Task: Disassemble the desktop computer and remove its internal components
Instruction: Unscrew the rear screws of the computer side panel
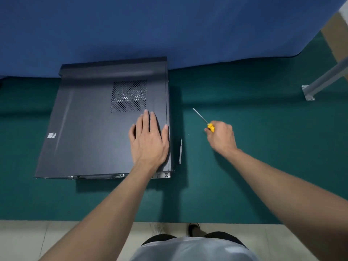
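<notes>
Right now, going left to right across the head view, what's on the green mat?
A sticker on the computer case → left hand flat on the case → thin dark strip beside the case → screwdriver gripped by the right hand → white metal leg.

Dark grey computer case, yellow-handled screwdriver, teal mat

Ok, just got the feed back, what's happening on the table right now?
A person has the desktop computer lying on its side on the green table cover. The left hand rests flat on the side panel, near its right edge. The right hand grips a yellow-handled screwdriver off to the right, clear of the case. The panel is on and no internals show.
</notes>
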